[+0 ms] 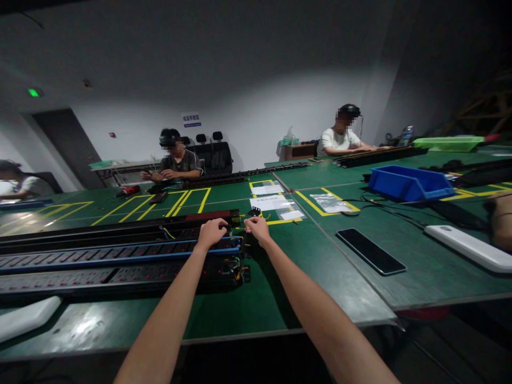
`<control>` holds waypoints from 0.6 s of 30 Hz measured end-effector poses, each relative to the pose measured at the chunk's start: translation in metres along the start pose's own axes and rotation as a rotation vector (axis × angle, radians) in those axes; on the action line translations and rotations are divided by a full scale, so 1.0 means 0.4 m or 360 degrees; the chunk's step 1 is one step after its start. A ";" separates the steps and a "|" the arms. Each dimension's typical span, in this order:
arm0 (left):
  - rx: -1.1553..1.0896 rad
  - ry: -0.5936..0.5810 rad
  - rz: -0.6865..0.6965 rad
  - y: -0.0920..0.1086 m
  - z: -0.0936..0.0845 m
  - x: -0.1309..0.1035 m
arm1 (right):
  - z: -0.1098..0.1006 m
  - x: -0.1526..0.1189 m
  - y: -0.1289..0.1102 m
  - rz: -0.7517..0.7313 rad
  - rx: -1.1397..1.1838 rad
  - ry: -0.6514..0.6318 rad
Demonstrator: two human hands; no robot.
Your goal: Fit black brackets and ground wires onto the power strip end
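Long power strips lie side by side on the green table (296, 290), their ends towards me. One strip has blue edges (176, 249); a darker strip with red-marked sockets (160, 273) lies nearer. My left hand (212, 233) is above the end of the blue-edged strip, fingers curled together; what is between them is hidden. Just right of the strip ends, my right hand (257, 229) is closed in a pinch at a thin yellow wire (239, 229). A small black end piece with holes (255, 212) shows just beyond my right fingers.
A black phone (371, 250), a white power bank (470, 248) and a blue bin (410, 183) stand on the right, with black cables. Paper sheets (266, 202) and a plastic bag (328, 203) lie ahead among yellow tape. Co-workers (182, 162) sit across the table.
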State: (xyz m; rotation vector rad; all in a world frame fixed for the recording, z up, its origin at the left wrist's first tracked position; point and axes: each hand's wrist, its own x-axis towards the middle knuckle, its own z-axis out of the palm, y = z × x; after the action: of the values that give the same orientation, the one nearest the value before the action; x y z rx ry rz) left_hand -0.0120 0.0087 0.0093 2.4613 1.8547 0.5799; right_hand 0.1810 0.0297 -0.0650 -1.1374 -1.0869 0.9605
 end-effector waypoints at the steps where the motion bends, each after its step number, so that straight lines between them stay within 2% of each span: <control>1: -0.0001 0.0003 0.0003 0.001 0.000 0.000 | 0.000 0.001 0.001 0.0000 -0.0004 0.0002; 18: 0.0008 -0.0001 0.0015 -0.005 0.005 0.003 | 0.002 0.000 0.000 0.0007 0.0023 0.0001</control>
State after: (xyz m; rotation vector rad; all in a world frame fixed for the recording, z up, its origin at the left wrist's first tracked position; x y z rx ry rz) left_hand -0.0128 0.0107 0.0075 2.4739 1.8478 0.5754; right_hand 0.1800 0.0299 -0.0651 -1.1284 -1.0758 0.9699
